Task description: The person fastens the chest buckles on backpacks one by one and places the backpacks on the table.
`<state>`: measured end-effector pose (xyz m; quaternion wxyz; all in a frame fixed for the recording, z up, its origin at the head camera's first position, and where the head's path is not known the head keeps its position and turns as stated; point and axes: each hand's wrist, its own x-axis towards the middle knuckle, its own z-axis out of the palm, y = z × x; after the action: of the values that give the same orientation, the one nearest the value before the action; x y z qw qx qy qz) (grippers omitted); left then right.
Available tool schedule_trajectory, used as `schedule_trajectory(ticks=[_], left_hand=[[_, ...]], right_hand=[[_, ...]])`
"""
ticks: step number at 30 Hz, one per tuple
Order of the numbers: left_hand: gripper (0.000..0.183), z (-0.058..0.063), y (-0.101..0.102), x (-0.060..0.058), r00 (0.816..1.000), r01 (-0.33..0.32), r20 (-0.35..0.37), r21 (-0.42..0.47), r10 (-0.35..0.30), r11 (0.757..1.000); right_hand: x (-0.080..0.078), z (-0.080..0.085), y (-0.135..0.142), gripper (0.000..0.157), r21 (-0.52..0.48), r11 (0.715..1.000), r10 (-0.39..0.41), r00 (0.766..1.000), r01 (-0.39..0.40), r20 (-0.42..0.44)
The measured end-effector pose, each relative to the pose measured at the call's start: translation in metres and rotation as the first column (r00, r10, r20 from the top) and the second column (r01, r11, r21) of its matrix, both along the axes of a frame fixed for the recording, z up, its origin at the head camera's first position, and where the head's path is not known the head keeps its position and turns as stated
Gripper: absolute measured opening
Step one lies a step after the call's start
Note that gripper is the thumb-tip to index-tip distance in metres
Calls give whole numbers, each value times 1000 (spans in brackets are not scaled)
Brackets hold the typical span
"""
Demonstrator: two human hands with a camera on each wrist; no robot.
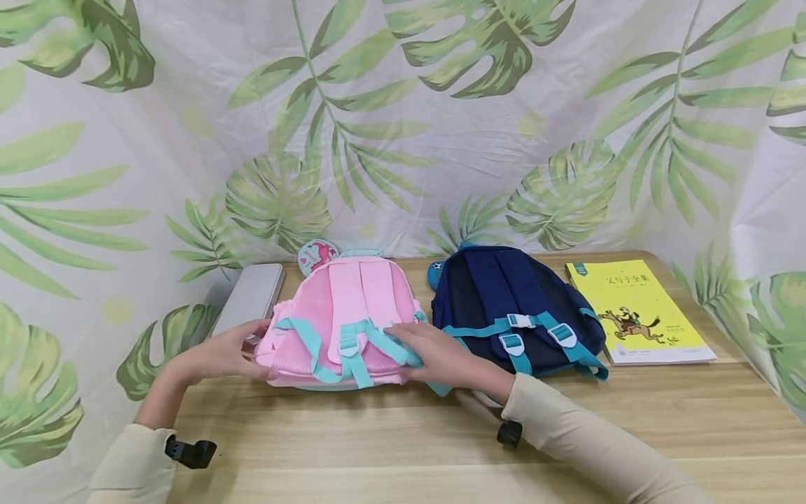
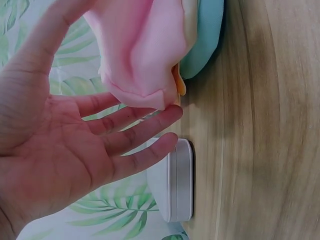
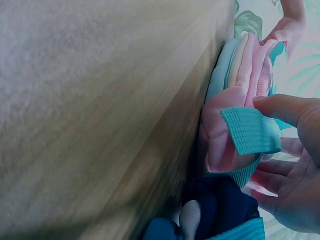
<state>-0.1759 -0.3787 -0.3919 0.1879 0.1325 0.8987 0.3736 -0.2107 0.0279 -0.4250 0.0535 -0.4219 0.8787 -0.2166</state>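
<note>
A pink backpack (image 1: 368,290) with turquoise straps lies on the table, its strap side facing up. At its left side, my left hand (image 1: 223,353) touches the pink fabric; in the left wrist view the fingers of the left hand (image 2: 75,135) are extended along the bag's edge. My right hand (image 1: 441,353) rests on the bag's right side, beside a turquoise strap. From the right wrist, the thumb of the right hand (image 3: 295,160) touches the pink side (image 3: 222,122), while the other fingers reach over the back panel, partly hidden.
A navy backpack (image 1: 510,294) with teal straps lies close on the right. Beyond it is a yellow book (image 1: 642,308). A white box-like case (image 1: 252,290) lies left of the pink bag. Leaf-patterned cloth (image 1: 466,140) hangs behind the wooden table (image 1: 390,448).
</note>
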Motion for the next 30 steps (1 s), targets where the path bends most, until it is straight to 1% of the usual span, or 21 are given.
schedule_trajectory(ticks=[4, 7, 12, 17, 20, 26, 30], left_hand=[[95, -2, 3, 0, 1000, 3, -24, -46, -5, 999], [96, -5, 5, -2, 999, 11, -37, -70, -13, 997], [101, -10, 5, -3, 999, 17, -26, -70, -19, 997], [104, -13, 6, -4, 999, 26, -45, -76, -30, 997], [105, -13, 6, -4, 998, 25, -52, -87, -29, 996], [106, -14, 7, -4, 999, 12, -44, -94, -17, 996], [106, -9, 8, -3, 1000, 11, -20, -104, -13, 995]], right_hand=[[3, 1, -1, 70, -1, 1000, 7, 1000, -7, -23], [5, 1, -1, 69, -1, 1000, 4, 1000, -4, -22], [9, 2, -2, 67, 36, 999, -7, 1000, 8, -18], [12, 4, -2, 66, 56, 998, -5, 1000, 6, -29], [13, 4, -2, 65, 52, 999, 1, 1000, 0, -27], [12, 2, -2, 64, 42, 999, 5, 1000, -4, -31], [12, 2, -2, 64, 46, 999, 4, 999, -2, -41]])
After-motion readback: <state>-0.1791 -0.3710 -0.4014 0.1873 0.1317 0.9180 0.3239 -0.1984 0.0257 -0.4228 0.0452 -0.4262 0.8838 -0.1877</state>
